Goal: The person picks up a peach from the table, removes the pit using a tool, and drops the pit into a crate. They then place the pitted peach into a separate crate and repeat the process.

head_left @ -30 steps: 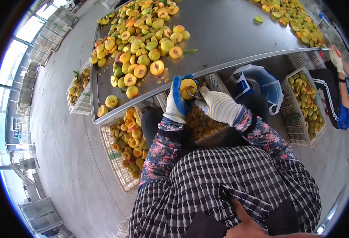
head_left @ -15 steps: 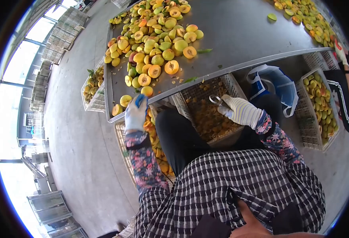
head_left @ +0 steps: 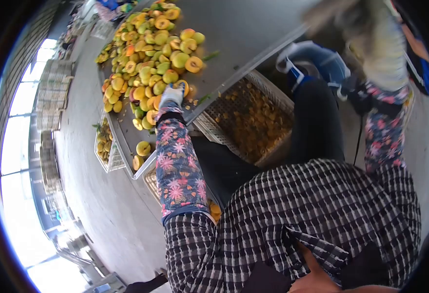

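Note:
My left hand point(head_left: 173, 94), in a white and blue glove, reaches onto the near edge of a heap of yellow-green peaches point(head_left: 148, 68), many of them halved. Its fingers are bent round a peach half point(head_left: 185, 88), whose orange flesh shows beside the fingertips. Raised at the upper right, close to the camera, is my right hand point(head_left: 382, 53) in a striped glove. Motion smears its fingers, and whatever they hold cannot be made out. The peaches lie on a metal table point(head_left: 243, 29).
Under the table edge stands a plastic crate point(head_left: 273, 90) with brown-orange scraps inside. Left of the table is another crate point(head_left: 118, 158) holding fruit. A blue and white bag-like item point(head_left: 317, 61) lies beyond my knee. Crate stacks point(head_left: 56, 97) line the far left.
My left hand has moved forward from the table's corner onto the peach heap. My right hand, which held a metal ring tool above the scrap crate, has swung up and right. The view has turned.

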The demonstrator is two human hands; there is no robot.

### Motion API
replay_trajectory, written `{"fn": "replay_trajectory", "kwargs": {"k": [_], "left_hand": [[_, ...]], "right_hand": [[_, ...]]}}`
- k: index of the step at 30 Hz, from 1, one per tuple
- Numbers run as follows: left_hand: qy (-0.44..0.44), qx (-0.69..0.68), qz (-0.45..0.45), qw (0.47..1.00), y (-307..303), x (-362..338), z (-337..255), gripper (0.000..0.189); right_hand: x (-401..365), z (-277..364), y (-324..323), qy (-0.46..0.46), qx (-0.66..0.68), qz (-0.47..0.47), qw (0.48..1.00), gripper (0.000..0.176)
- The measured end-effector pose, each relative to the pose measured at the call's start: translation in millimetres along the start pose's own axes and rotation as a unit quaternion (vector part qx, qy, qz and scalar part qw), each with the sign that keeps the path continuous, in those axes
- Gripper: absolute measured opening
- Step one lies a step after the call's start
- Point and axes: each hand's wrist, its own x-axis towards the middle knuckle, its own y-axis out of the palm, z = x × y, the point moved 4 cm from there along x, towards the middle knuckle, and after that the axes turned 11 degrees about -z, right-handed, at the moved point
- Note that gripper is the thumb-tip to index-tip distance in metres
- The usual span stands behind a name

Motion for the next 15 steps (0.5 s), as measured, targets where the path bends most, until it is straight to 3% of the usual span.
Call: {"fn": "replay_trajectory", "kwargs": {"k": [3,8,9,12,15], "left_hand": [[0.025,-0.107,0.043,0.993,12,11,6,0.073],[-0.061,-0.327,0.142,0.932,22,8,21,0.055],[-0.138,-0.312,0.104,0.934,-13,-34,-22,0.053],[-0.177,-0.467,0.062,0.864,-45,-64,-45,0.046],[-0.192,-0.636,0.054,0.745,-58,-82,-53,0.034]], "right_hand": [[-16,-19,-24,0.043,-0.051,0.018,0.998,0.034],[-33,-32,-29,0.075,-0.067,0.04,0.994,0.033],[-35,-32,-29,0.075,-0.067,0.044,0.994,0.033],[-40,-32,-25,0.081,-0.064,0.056,0.993,0.032],[-40,-32,-21,0.081,-0.061,0.068,0.993,0.032]]}}
